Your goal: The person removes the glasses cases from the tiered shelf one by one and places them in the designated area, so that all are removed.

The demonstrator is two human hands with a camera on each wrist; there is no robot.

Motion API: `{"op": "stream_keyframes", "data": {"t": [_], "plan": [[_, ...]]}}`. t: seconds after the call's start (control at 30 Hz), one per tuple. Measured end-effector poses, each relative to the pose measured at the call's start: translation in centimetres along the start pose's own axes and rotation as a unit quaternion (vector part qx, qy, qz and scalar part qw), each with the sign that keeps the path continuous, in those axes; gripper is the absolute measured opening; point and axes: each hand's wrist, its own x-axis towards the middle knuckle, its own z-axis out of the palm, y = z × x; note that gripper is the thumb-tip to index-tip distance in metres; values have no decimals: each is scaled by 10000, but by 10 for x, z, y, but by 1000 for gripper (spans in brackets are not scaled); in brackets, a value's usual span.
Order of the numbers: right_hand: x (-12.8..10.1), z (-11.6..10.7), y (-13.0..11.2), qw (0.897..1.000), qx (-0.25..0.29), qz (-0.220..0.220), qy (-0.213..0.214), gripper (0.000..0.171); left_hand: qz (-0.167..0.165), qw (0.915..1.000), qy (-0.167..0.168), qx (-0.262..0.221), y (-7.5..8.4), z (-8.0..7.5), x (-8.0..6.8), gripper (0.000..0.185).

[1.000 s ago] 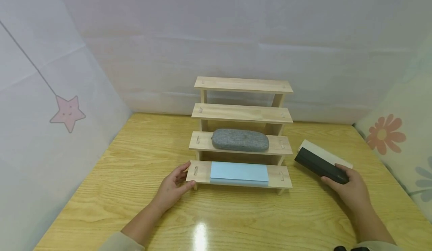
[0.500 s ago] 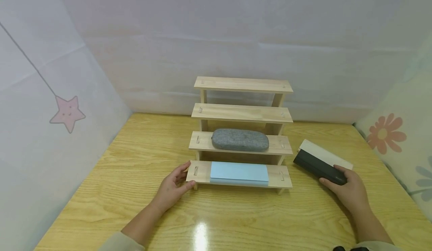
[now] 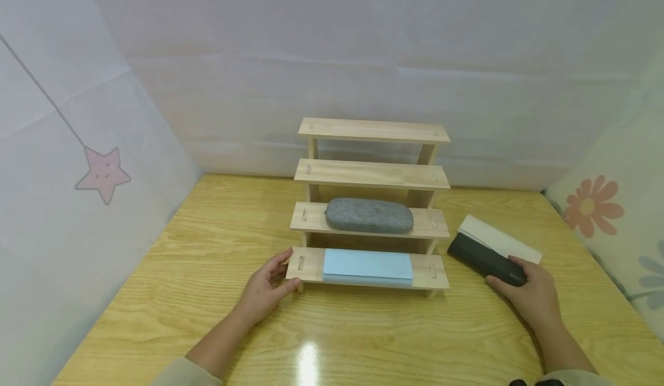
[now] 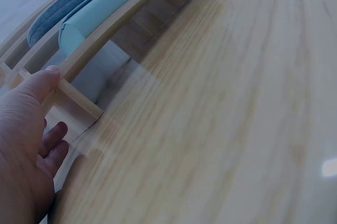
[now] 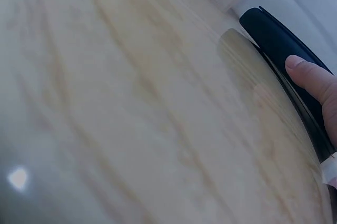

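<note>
A four-tier wooden shelf [image 3: 371,174] stands on the table. A grey case [image 3: 369,215] lies on its second tier from the bottom, and a light blue case [image 3: 368,265] lies on the bottom tier. My left hand [image 3: 267,285] holds the left end of the bottom tier, thumb on the front edge and fingers at the side. In the left wrist view the thumb [image 4: 45,79] rests on the shelf [image 4: 79,60] near the blue case [image 4: 100,10]. My right hand [image 3: 534,294] grips the near end of a black case [image 3: 482,256], whose dark body [image 5: 279,45] lies low over the table.
A white case [image 3: 500,239] lies on the table just behind the black one, right of the shelf. The wooden table [image 3: 363,328] is boxed in by white fabric walls; the right wall carries a flower print [image 3: 588,204] and the left a pink star [image 3: 104,173].
My right hand has brought the black case slightly down and to the left, closer to the tabletop. My left hand and the shelf have stayed still.
</note>
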Motion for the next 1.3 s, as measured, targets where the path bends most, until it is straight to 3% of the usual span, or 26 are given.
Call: {"op": "stream_keyframes", "data": {"t": [0.93,1.3], "plan": [[-1,4,2,9987,-371,-337,125,78,31,10000,40,24,0,0,0,69],[-6,-3,6,9996,-240,-128,-74,79,12,10000,-14,-26,0,0,0,69]]}}
